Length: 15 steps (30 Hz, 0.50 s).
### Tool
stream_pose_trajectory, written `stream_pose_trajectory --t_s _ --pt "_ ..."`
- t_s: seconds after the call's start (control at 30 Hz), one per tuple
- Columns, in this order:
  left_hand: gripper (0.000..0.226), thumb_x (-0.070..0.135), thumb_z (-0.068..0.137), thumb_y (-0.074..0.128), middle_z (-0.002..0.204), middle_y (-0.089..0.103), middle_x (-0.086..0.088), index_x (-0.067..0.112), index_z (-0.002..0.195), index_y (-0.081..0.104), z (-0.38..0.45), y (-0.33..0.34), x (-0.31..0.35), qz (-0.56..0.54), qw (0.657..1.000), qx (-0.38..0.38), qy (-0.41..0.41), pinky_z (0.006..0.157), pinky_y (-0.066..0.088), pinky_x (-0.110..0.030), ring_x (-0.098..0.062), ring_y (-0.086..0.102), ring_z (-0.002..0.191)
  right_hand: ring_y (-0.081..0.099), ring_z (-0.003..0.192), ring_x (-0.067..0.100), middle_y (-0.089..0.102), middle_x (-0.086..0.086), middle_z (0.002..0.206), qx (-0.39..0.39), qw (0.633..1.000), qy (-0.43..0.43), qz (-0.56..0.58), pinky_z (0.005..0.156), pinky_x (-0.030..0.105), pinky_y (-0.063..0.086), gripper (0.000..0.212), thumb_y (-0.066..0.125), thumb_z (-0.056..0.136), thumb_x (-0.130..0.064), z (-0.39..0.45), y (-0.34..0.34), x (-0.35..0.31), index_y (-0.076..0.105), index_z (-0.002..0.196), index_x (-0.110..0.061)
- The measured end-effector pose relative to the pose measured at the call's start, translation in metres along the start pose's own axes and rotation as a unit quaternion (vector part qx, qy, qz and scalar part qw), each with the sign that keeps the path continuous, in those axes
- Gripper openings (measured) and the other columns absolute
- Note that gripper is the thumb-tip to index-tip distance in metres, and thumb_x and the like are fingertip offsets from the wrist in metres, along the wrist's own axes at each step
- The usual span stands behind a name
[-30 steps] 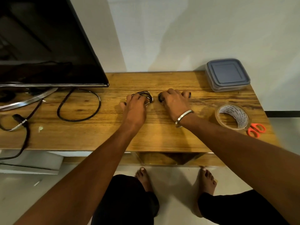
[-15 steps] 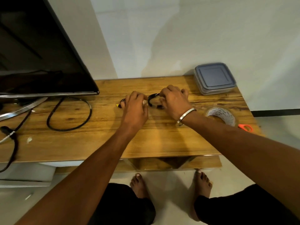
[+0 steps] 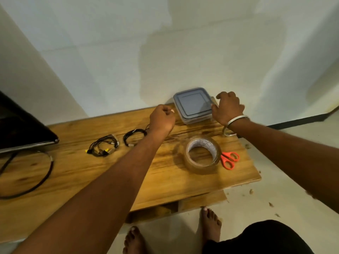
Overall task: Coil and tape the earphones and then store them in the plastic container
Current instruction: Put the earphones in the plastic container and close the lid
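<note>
The plastic container [image 3: 192,105] with a grey lid sits closed at the table's back edge by the wall. My right hand [image 3: 228,107] grips its right side, thumb on the lid's rim. My left hand [image 3: 161,119] is curled into a fist at the container's left corner, thumb just at the edge, with nothing seen in it. Two coiled black earphones lie left of that arm: one bundle [image 3: 134,137] close to my wrist, another with yellow tips [image 3: 103,145] further left.
A roll of clear brown tape [image 3: 201,154] stands near the table's right front, orange scissors [image 3: 229,159] just right of it. A TV [image 3: 22,129] and a looped black cable [image 3: 36,180] occupy the left. The wooden table [image 3: 165,180] ends close on the right.
Both hands have let go of the earphone coils and moved right and back to the container. The view has swung right with them.
</note>
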<state>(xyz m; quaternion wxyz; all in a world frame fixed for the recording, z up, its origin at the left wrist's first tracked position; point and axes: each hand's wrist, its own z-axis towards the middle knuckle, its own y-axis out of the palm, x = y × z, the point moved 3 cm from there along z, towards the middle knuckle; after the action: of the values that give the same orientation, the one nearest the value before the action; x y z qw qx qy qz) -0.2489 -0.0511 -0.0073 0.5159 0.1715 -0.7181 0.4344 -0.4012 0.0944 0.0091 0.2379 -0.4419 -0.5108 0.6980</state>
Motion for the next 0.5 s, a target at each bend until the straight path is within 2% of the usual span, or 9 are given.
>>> stream_pose_trajectory --t_s 0.1,0.2,0.27,0.37,0.5 --pt "0.022 0.023 0.094 0.055 0.104 0.065 -0.002 0.013 0.113 0.063 0.015 0.021 -0.004 -0.006 0.998 -0.015 -0.056 0.078 0.051 -0.03 -0.022 0.063 0.094 0.046 0.122 0.039 0.048 0.023 0.132 -0.052 0.992 0.064 0.097 0.1 0.044 0.039 0.046 0.051 0.094 -0.029 0.008 0.01 0.014 0.046 0.129 -0.001" --pt "0.027 0.028 0.095 0.057 0.092 0.068 -0.004 0.012 0.115 0.064 0.021 0.037 -0.009 -0.053 0.992 -0.034 -0.107 0.087 0.057 -0.042 -0.026 0.068 0.09 0.052 0.117 0.037 0.056 0.022 0.127 -0.079 0.984 0.073 0.145 0.095 0.036 0.042 0.04 0.049 0.096 -0.027 0.01 0.02 0.015 0.051 0.125 0.001" --pt "0.026 0.026 0.097 0.056 0.09 0.065 -0.002 0.009 0.116 0.062 0.021 0.043 -0.009 -0.078 0.989 -0.036 -0.12 0.087 0.058 -0.042 -0.026 0.07 0.086 0.055 0.114 0.036 0.059 0.021 0.124 -0.079 0.98 0.08 0.165 0.092 0.034 0.043 0.038 0.05 0.096 -0.025 0.009 0.025 0.013 0.053 0.123 0.0" --pt "0.027 0.021 0.098 0.055 0.103 0.065 -0.009 0.005 0.119 0.059 0.019 0.045 -0.008 -0.093 0.988 -0.023 -0.121 0.082 0.059 -0.038 -0.025 0.07 0.079 0.058 0.11 0.035 0.061 0.02 0.121 -0.071 0.973 0.102 0.196 0.09 0.033 0.045 0.035 0.051 0.095 -0.021 0.009 0.026 0.009 0.054 0.122 0.001" --pt "0.03 0.018 0.098 0.055 0.105 0.062 -0.008 0.004 0.124 0.057 0.016 0.03 -0.006 -0.091 0.99 0.004 -0.108 0.085 0.058 -0.043 -0.025 0.069 0.081 0.059 0.107 0.034 0.062 0.019 0.117 -0.064 0.969 0.103 0.217 0.088 0.032 0.046 0.029 0.051 0.094 -0.018 0.003 0.019 -0.004 0.058 0.116 0.001"
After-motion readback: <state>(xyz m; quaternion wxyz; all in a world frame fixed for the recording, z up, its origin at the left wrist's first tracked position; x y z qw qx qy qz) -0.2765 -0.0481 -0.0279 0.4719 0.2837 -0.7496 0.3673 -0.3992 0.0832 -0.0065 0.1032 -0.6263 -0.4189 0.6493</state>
